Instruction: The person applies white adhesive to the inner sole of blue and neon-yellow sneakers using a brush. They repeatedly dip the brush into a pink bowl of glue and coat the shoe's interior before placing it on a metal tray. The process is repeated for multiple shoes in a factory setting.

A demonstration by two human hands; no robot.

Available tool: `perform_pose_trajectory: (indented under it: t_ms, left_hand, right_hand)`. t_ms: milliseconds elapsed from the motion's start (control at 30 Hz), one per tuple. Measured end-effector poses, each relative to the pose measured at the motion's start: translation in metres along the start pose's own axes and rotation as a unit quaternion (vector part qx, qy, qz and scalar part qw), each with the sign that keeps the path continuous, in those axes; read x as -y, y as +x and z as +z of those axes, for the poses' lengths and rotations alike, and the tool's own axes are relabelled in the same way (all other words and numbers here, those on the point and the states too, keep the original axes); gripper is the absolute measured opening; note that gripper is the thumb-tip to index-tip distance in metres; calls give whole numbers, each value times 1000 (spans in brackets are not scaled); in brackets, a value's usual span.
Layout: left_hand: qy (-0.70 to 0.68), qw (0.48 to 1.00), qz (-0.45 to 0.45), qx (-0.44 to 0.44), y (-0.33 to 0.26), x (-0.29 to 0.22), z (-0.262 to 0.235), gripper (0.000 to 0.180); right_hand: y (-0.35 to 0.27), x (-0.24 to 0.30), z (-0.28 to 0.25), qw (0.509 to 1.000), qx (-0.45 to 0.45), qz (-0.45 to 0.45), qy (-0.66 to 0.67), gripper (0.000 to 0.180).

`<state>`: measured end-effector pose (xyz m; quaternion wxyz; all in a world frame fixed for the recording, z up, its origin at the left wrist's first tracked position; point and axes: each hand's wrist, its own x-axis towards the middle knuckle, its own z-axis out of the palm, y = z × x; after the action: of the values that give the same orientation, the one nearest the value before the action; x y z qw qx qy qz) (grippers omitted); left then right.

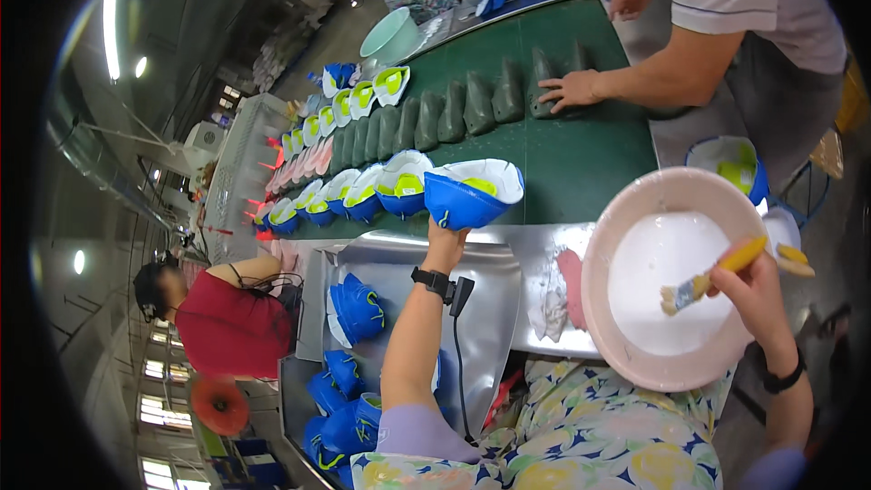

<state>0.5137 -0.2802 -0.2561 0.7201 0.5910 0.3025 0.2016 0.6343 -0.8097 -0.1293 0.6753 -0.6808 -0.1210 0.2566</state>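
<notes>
Over the near edge of the green belt, my left hand [446, 240] grips a blue shoe upper [464, 206] with a white lining and lime-yellow inside. Its fingers are mostly hidden beneath the upper. My right hand [751, 295] is closed around a paintbrush [691, 291] with a yellow handle. The bristles hang over a pink basin [606, 331] holding white liquid [649, 259]. Left of the held upper, a row of similar uppers [363, 195] lines the belt's near side.
Dark shoe lasts [454, 113] stand along the green belt [572, 172]; a co-worker's hand [567, 91] touches one. More uppers [349, 417] fill a metal tray [481, 299] by my left arm. A person in red [231, 322] sits at left. A pink cloth [572, 286] lies beside the basin.
</notes>
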Motion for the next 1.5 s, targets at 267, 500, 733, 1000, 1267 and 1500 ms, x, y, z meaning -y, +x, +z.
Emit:
perform_pose_trajectory:
  t_ms: [267,500,733,1000,1267,1500]
  left_hand:
    - [502,836,217,-52,101,31,-75,86]
    - [699,585,317,-262,34,-79,-132,62]
    - [814,520,-142,-217,-143,-37,-247,64]
    - [415,894,78,-150,-170,-144,-175,71]
    - [265,939,21,-219,-237,-37,-130,82]
    - [772,562,297,-16,-246,-49,-135,53]
  right_hand:
    - [20,2,15,998,48,36,-22,16]
    - [-1,-13,-4,995,19,32,-89,18]
    - [6,8,19,986,69,17,-154,16]
    - [3,12,19,966,111,-46,-229,15]
    - [-6,-1,35,955,152,-88,-240,17]
    - [3,-8,16,977,89,-31,-192,20]
